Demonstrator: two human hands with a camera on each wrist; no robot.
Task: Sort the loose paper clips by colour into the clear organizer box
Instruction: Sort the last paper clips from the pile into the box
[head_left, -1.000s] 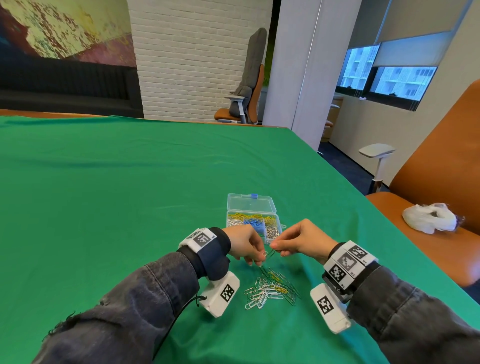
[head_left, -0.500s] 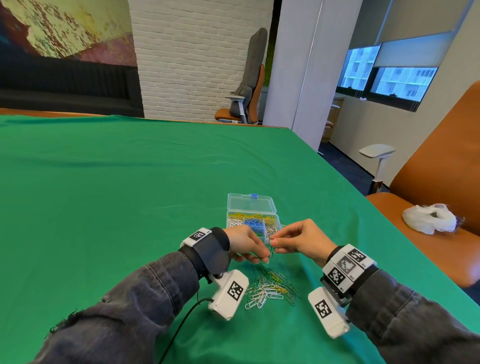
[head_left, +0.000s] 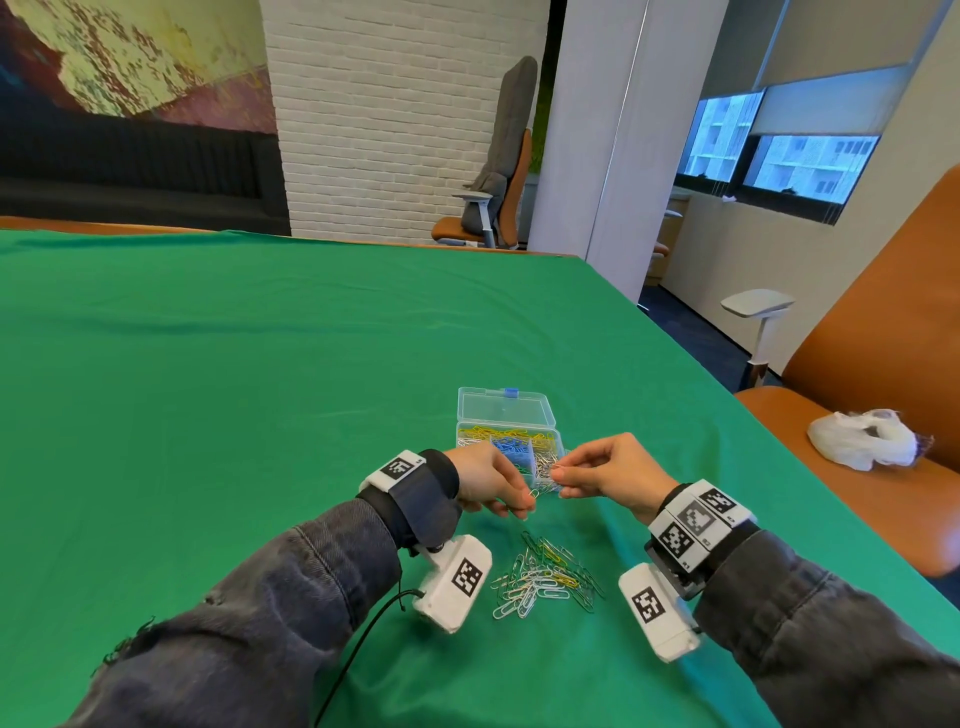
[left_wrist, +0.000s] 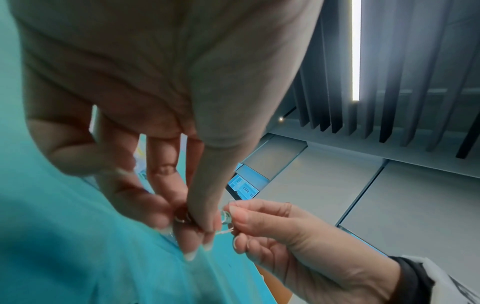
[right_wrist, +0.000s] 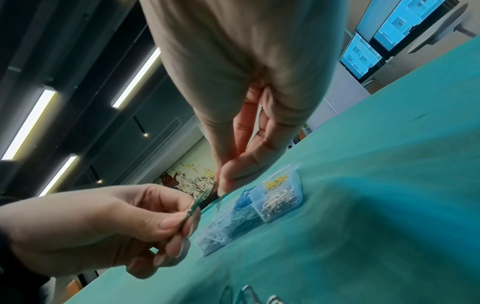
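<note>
Both hands raised just above the near edge of the organizer box (head_left: 511, 441), fingertips almost meeting. The left hand (head_left: 491, 486) pinches a small bundle of paper clips (right_wrist: 193, 206) between thumb and curled fingers, one of them green; the right hand (head_left: 605, 470) pinches a single clip (right_wrist: 219, 202) at thumb and forefinger, directly over the box. The box lies open just beyond both hands, its lid tipped back, with yellow, blue and silver clips in separate compartments. The unsorted pile (head_left: 545, 582) rests on the green cloth (head_left: 208, 415) between the wrists, nearer the body. Likely hazards: clips hooked together may drag a second colour along on release; a thin wire held only at the fingertips may slip and fall into the wrong compartment.
</note>
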